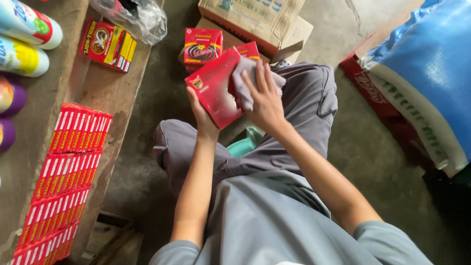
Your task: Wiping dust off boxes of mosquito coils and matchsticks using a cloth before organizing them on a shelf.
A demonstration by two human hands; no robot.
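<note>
My left hand (200, 114) grips a flat red box (214, 88) from below, holding it tilted in front of me. My right hand (265, 98) presses a grey cloth (245, 78) against the box's right side. Both hands are above my knees, which are in grey trousers. Just beyond the held box stand two more red boxes (202, 45) with a coil picture, on an open cardboard carton (294, 37).
To the left, a wooden shelf (105, 93) carries rows of small red boxes (66, 172), a red and yellow box (107, 44), a plastic bag (142, 17) and spray cans (22, 39). A blue and white sack (427, 73) lies on the right. The floor is concrete.
</note>
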